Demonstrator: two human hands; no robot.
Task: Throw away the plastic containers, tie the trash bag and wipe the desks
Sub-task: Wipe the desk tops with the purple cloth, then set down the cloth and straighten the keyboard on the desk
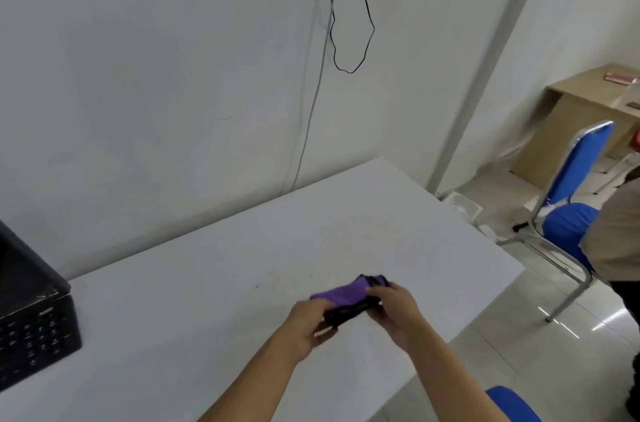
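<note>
A folded purple cloth (341, 293) with black edging is held just above the white desk (214, 283), near its right half. My left hand (308, 324) grips the cloth's near left end from below. My right hand (394, 309) pinches its right end, fingers curled over the black edge. No plastic container or trash bag is in view.
An open black laptop (31, 324) stands at the desk's left edge. A blue chair (571, 210) is on the floor to the right, with a person (620, 231) beside it. A wooden desk (588, 110) stands at the far right. Black cables (349, 23) hang on the wall.
</note>
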